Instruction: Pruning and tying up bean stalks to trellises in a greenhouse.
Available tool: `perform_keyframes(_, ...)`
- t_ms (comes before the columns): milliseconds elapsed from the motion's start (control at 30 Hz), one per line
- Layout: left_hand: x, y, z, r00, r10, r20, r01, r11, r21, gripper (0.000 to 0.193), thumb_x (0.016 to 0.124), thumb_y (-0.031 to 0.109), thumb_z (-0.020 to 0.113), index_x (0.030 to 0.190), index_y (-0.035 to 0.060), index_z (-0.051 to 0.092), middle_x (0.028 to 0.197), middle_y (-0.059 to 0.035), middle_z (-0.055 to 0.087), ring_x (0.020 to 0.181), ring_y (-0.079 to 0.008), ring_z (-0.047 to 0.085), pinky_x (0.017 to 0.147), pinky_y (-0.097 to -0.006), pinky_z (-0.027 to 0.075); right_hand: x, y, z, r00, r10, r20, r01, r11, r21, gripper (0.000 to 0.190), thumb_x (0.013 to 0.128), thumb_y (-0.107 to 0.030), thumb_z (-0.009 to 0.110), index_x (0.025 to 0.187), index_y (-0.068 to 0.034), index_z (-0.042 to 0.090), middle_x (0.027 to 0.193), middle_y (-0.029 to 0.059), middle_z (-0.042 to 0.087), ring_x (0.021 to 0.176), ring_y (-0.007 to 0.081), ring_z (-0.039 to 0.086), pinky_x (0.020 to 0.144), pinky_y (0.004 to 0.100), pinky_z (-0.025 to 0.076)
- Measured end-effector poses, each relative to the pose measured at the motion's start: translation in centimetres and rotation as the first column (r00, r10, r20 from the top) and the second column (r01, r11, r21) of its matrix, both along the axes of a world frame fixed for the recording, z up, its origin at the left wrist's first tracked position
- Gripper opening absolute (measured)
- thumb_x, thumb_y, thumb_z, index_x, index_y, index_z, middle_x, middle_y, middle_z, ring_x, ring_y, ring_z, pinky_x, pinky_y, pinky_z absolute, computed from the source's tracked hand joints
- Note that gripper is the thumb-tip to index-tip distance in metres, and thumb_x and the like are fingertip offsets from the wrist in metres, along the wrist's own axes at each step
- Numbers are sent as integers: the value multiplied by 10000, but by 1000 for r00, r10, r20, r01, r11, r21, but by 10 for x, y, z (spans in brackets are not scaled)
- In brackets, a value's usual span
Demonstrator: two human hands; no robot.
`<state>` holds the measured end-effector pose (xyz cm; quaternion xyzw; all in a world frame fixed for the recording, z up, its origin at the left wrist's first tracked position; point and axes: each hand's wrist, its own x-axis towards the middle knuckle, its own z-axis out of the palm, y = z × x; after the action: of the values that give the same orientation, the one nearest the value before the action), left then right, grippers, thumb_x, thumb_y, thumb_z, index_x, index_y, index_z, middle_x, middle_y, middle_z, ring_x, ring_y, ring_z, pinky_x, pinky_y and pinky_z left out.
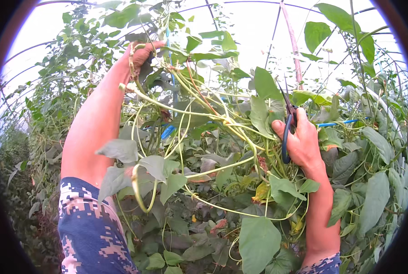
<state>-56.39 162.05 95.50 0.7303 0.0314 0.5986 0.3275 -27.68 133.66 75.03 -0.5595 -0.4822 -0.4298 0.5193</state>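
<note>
My left hand (144,54) is raised among the leaves at the upper left, beside a blue vertical string (172,75). Stems and leaves hide part of its fingers, and whether it grips a vine is unclear. My right hand (301,138) holds scissors (287,126) with dark handles, their blades pointing up and slightly parted. Long green bean vines (204,113) stretch in a tangle between both hands. One cut-looking pale stem end (122,86) lies just below my left hand. A broad green leaf (260,245) hangs at lower centre.
Dense climbing plants (50,113) rise on the left, with more large leaves (378,195) on the right. Behind stand a pinkish pole (293,44) and the curved hoops (231,2) of a greenhouse tunnel. A blue cord (337,123) runs behind my right hand.
</note>
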Motion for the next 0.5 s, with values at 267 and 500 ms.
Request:
perform_keyframes(267,7,0,3,972,230,-50,-223,968,113,343,789,137,741,1115,33,722,946,-43,701,733,-127,623,640,-294,521,0,-3,3,999,-39,-36,39,999,-5,593,781,-551,763,836,-25,496,639,143,566,592,324,577,587,437,456)
perform_keyframes(500,20,53,29,963,86,-255,-10,959,284,367,739,110,822,1056,-12,683,870,-56,689,713,-156,651,626,-282,502,-25,-9,1,1000,-5,9,5,1000,22,593,756,-530,794,825,-24,492,639,142,565,587,315,576,577,433,451)
